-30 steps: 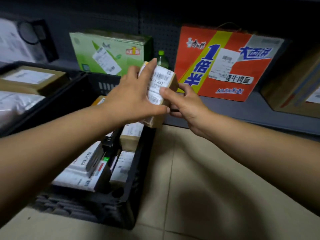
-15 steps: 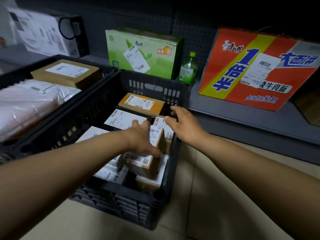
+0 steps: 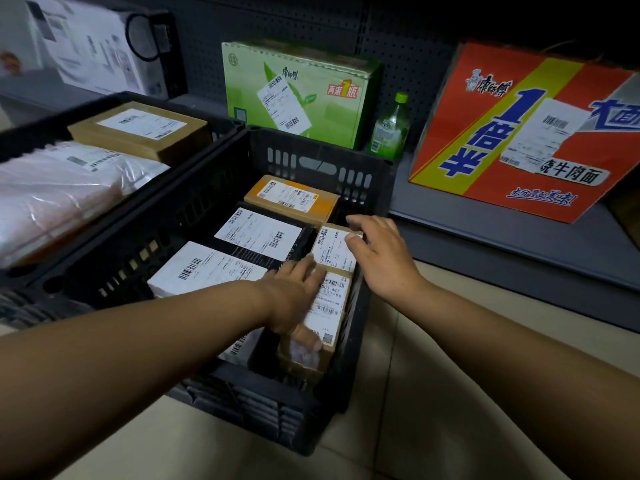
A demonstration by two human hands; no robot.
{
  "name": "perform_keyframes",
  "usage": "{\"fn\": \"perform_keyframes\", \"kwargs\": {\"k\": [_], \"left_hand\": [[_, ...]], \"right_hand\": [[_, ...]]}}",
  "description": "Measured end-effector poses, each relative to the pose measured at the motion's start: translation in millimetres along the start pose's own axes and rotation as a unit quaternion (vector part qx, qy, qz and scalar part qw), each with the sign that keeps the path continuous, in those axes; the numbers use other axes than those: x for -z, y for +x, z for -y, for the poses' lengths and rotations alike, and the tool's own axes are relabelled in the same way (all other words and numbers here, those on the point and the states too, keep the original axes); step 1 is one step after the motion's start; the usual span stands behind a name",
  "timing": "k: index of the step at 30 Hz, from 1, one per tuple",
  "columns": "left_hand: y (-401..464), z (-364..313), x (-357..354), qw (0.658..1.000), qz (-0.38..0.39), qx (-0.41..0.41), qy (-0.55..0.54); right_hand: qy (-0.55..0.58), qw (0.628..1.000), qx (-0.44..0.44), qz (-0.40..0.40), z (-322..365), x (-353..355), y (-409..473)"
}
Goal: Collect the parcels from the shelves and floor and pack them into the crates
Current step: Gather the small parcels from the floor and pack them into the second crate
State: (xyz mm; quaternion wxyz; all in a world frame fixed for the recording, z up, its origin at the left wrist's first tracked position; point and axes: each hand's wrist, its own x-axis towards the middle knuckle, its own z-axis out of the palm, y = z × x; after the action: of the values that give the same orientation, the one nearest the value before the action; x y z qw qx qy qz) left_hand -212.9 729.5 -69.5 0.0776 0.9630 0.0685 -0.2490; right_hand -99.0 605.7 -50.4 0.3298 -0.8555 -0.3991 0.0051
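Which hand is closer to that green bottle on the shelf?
The right hand. It hovers over the crate's far right corner, just below the green bottle. The left hand lies farther back, on a small labelled parcel.

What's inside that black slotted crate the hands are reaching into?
The black slotted plastic crate holds labelled parcels: an orange-brown box, flat white-labelled packages, small cardboard boxes. Anything beneath them is covered.
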Motion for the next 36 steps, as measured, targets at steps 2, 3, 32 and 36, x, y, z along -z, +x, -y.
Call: {"fn": "perform_keyframes", "kwargs": {"k": [2, 3, 32, 36], "left_hand": [[2, 1, -6, 0.998, 0.017, -0.015, 0.06], [4, 1, -8, 0.997, 0.022, -0.017, 0.071], [112, -321, 106, 0.899, -0.274, -0.342, 0.025], [154, -394, 103, 0.898, -0.248, -0.358, 0.062]], "right_hand": [[0.018, 1.0, 0.0, -0.009, 0, -1, -1], [0.024, 1.0, 0.0, -0.012, 0, -1, -2], [-0.303, 0.905, -0.294, 0.053, -245, 283, -234], [-0.286, 0.88, -0.379, 0.02, -336, 324, -281]]}}
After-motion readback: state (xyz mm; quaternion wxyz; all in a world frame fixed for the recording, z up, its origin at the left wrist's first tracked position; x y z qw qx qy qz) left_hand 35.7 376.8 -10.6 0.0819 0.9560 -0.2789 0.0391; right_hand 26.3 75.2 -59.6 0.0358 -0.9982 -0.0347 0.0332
